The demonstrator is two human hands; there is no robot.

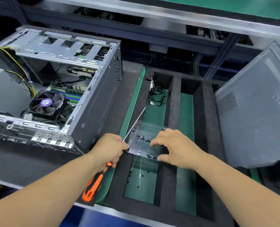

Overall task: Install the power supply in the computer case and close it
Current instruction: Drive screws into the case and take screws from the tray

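Head camera: at a foam-lined bench, the left hand (pixel 110 149) grips an orange-and-black-handled screwdriver (pixel 93 185), its long shaft angled up and away, while the right hand's (pixel 173 147) fingertips curl into a clear plastic screw tray (pixel 145 140), apparently picking a small black screw (pixel 141 137). The open grey steel computer case (pixel 93 95) lies just left; its loose grey side panel (pixel 257 108) leans at right. Taking a single screw cleanly, with the driver tip held clear, looks wisest.

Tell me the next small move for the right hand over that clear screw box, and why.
Probably pinch one screw out of the clear box. The right hand rests on the box with fingertips by the loose black screws, the left hand already grips the screwdriver, and the computer case lies open beside them, its side panel still off.
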